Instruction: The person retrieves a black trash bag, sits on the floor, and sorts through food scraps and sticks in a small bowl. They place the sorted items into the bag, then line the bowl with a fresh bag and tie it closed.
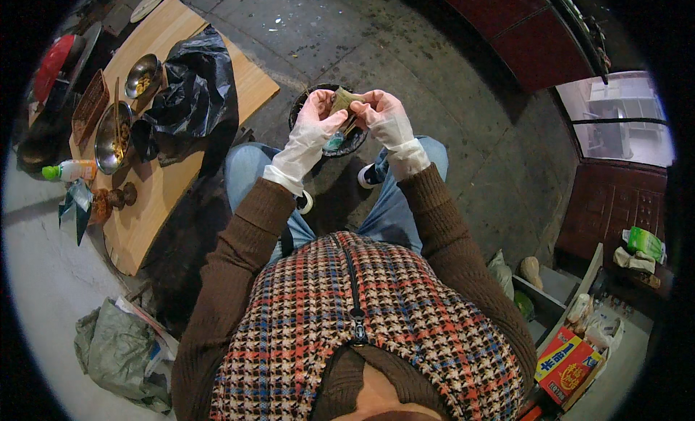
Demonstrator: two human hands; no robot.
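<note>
Both hands wear thin whitish gloves and meet above a round bin [297, 103] lined with a dark bag. My left hand [321, 112] and my right hand [380, 110] hold a small greenish leaf-like piece [343, 99] between thumbs and fingers. Its exact kind is too small to tell. Inside the bin, below the hands, lie a teal plastic scrap [333, 142] and some thin stick-like bits. The hands hide part of the bin's opening.
A wooden table [252, 87] at the left bears a black plastic bag [195, 84], a metal bowl [142, 76], another metal bowl with chopsticks [113, 144], a woven basket [90, 107] and a green-capped bottle [70, 170]. A red-and-yellow box [567, 366] stands lower right.
</note>
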